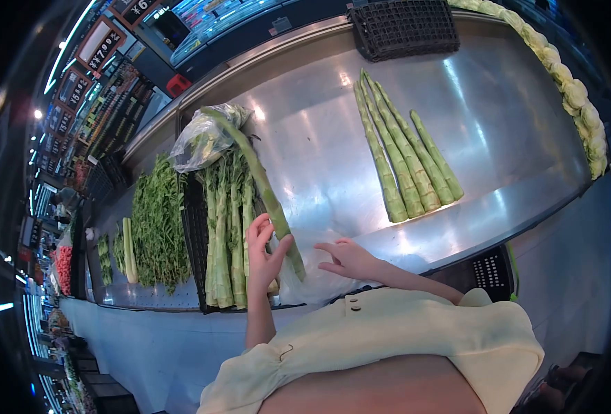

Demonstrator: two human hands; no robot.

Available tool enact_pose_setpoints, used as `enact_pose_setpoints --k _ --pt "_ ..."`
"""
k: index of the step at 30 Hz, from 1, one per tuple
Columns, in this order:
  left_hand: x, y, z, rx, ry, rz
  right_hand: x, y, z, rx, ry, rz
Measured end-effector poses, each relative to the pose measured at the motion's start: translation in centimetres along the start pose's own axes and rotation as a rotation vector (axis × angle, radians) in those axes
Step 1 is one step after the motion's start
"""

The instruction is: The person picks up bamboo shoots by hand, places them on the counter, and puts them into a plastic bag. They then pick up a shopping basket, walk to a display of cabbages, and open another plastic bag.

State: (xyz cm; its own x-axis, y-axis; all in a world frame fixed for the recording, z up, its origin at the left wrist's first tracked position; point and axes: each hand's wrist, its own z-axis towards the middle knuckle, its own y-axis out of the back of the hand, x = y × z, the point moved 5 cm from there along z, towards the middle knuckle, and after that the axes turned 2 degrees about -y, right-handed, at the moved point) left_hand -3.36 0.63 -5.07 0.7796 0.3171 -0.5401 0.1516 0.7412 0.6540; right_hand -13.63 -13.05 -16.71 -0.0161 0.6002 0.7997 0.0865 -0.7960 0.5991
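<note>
A long green celtuce stalk (267,192) slants across in front of me, its lower end by a clear plastic bag (304,284). My left hand (264,252) is closed round the lower part of this stalk, thumb on the near side. The stalk's upper end overlaps a crumpled plastic bag (205,141) with greens in it. To the right, my right hand (352,261) holds the thin film of the clear bag, index finger and thumb pointing left. Several thick celtuce stalks (405,159) lie side by side on the metal counter (305,145).
Leafy celtuce stalks (226,241) fill a black crate left of my hands. Beyond them lie leafy greens (159,221) and pale stems (129,252). A black mesh crate (405,31) sits at the back. Pale cabbage-like vegetables (573,90) line the right edge. Price signs (102,48) hang at upper left.
</note>
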Motion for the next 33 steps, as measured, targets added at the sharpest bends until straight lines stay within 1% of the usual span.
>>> enact_pose_setpoints --k 1,2,4,5,6,7,8,9,10,11,12,13,14,16,17,18,19,20,21,22,23,24,25,26,27,28,29,31,32,33 --pt "-1.6 1.2 0.0 -0.001 0.065 -0.054 0.4 0.3 0.2 -0.01 0.008 0.0" --pt "-1.7 1.7 -0.5 0.004 0.068 -0.05 0.5 0.3 0.5 -0.009 0.008 0.007" --pt "-1.3 2.2 -1.4 0.064 0.23 -0.375 1.9 1.1 0.8 -0.183 0.238 -0.09" --pt "-1.8 2.6 -1.7 0.03 0.268 -0.396 2.1 1.0 1.0 -0.175 0.239 -0.083" --pt "-2.0 3.0 -2.0 0.029 0.278 -0.391 2.9 1.2 1.1 -0.221 0.327 -0.147" --pt "-2.4 3.5 -1.9 0.012 0.182 -0.353 3.6 1.3 1.0 -0.267 0.416 -0.214" --pt "-3.0 4.0 -1.8 -0.006 0.085 -0.316 3.7 1.4 1.1 -0.26 0.42 -0.211" --pt "-3.7 4.6 -1.5 -0.056 0.032 -0.317 3.8 1.3 1.3 -0.234 0.409 -0.161" --pt "-4.1 5.1 -1.4 -0.06 0.035 -0.313 3.8 1.3 1.6 -0.209 0.398 -0.111" --pt "-4.6 6.0 -1.3 -0.127 0.014 -0.356 3.7 1.4 1.7 -0.204 0.402 -0.11" --pt "-5.0 6.8 -1.3 -0.195 -0.008 -0.398 3.5 1.2 1.8 -0.148 0.38 -0.1" --pt "-4.9 7.4 -1.7 -0.25 0.031 -0.494 3.3 1.0 1.9 -0.091 0.358 -0.09" --pt "-4.7 7.8 -2.0 -0.257 0.035 -0.488 2.9 0.6 1.9 -0.084 0.364 -0.089" --pt "-4.3 9.5 -2.6 -0.398 -0.037 -0.701 1.8 -1.1 1.9 -0.022 0.35 -0.081" --pt "-4.3 10.3 -2.7 -0.425 -0.085 -0.645 1.4 -1.9 1.8 -0.013 0.357 -0.082" --pt "-4.4 10.6 -2.5 -0.435 -0.082 -0.639 1.1 -3.0 1.8 0.041 0.349 -0.139" --pt "-4.6 11.5 -2.4 -0.557 -0.123 -0.784 0.7 -4.0 1.8 0.096 0.341 -0.196" --pt "-4.8 12.4 -2.3 -0.68 -0.164 -0.927 0.4 -4.7 1.8 0.107 0.347 -0.197" --pt "-5.3 13.1 -1.9 -0.69 -0.159 -0.92 -0.3 -5.9 1.8 0.169 0.313 -0.284" --pt "-5.7 13.9 -1.5 -0.714 -0.225 -1.171 -0.3 -6.6 1.7 0.229 0.277 -0.368" --pt "-5.8 14.5 -1.2 -0.729 -0.292 -1.422 -0.3 -6.9 1.5 0.239 0.281 -0.362" --pt "-5.8 15.1 -1.1 -0.732 -0.285 -1.416 0.8 -5.6 1.4 0.107 0.327 -0.289" --pt "-6.3 15.2 -0.5 -0.544 -0.366 -1.608 2.0 -4.0 1.1 -0.028 0.369 -0.215" --pt "-6.9 15.0 0.0 -0.341 -0.448 -1.79 3.0 -3.1 0.9 -0.028 0.367 -0.212" --pt "-6.8 14.7 0.3 -0.338 -0.446 -1.794 4.4 -1.2 0.6 -0.135 0.368 -0.109" --pt "-6.2 13.8 0.5 -0.401 -0.33 -1.795 5.0 0.3 0.5 -0.243 0.367 -0.008" --pt "-5.6 12.8 0.7 -0.462 -0.214 -1.793 4.8 0.9 0.6 -0.247 0.36 -0.008" --pt "-4.4 10.1 1.8 -0.419 0.003 -1.733 3.6 1.6 0.7 -0.076 0.264 0.596" --pt "-4.2 8.4 2.4 -0.41 0.089 -1.656 3.6 2.0 0.1 -0.081 0.258 0.594" --pt "-3.9 6.7 3.0 -0.432 0.253 -1.513 4.0 2.3 -0.8 0.067 0.231 0.881"
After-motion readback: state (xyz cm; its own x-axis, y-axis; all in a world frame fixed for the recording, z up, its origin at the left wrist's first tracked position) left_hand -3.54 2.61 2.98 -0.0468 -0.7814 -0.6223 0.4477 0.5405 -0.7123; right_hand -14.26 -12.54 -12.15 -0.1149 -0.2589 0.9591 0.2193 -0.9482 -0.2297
